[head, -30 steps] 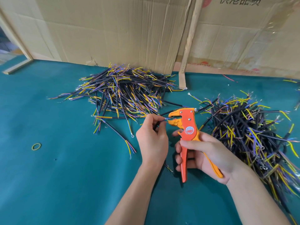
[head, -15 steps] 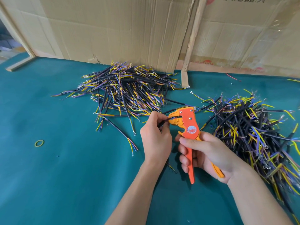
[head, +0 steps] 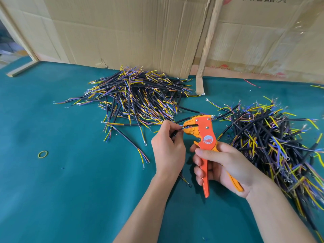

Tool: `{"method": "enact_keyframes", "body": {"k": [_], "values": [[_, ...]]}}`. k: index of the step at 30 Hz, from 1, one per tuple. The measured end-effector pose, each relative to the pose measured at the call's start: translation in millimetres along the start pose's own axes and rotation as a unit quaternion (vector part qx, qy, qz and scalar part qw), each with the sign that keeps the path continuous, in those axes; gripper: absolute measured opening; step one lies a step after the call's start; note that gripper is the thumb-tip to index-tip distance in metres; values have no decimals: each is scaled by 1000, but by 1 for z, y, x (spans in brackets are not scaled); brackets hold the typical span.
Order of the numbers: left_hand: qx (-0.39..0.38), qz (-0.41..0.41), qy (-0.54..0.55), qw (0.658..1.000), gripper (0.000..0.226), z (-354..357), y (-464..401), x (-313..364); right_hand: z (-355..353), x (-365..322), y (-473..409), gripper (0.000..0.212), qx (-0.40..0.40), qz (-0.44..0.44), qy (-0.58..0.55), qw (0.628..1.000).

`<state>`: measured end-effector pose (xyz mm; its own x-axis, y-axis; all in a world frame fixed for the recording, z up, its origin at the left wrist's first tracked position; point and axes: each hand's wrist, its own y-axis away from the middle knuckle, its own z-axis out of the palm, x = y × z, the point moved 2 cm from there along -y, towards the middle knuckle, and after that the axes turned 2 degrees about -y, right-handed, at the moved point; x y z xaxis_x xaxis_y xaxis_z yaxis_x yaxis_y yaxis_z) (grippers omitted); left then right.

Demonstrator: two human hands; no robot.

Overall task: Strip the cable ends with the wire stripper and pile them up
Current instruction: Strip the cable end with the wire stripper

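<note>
My right hand grips the handles of an orange wire stripper, jaws pointing left. My left hand pinches a short black cable and holds its coloured wire ends in the stripper's jaws. The cable's lower end sticks out below my left hand. One pile of black cables with yellow, blue and purple ends lies behind the hands. A second, larger cable pile lies to the right of the stripper.
Everything lies on a teal felt table top. Cardboard sheets and a wooden strip stand along the back. A yellow rubber band lies at the left. A loose cable trails from the back pile.
The wire ends have gone further into the stripper's jaws, and both hands have shifted slightly right in the view. The handles look a little closer together.
</note>
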<state>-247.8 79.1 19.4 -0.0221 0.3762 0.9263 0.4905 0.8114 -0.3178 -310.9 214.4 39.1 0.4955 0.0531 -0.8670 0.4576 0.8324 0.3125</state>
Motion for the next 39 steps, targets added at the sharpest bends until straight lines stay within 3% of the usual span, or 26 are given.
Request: {"method": "enact_keyframes", "body": {"k": [10,14,20,26,39], "values": [[0,-3,1,1000,24,0,0,-1,2,0,0,36,8,2,-6,1000],[4,-7,9,1000,24,0,-1,-2,5,1,-1,30,1,6,-23,1000],[-6,-7,25,1000,15,1,-1,-1,11,6,-7,45,73,-25,8,997],[6,-24,47,999,13,0,-2,-4,6,0,-2,21,3,-15,-52,999],[-42,-92,123,987,12,-3,-8,-15,-6,-3,2,47,7,30,-22,999]]}}
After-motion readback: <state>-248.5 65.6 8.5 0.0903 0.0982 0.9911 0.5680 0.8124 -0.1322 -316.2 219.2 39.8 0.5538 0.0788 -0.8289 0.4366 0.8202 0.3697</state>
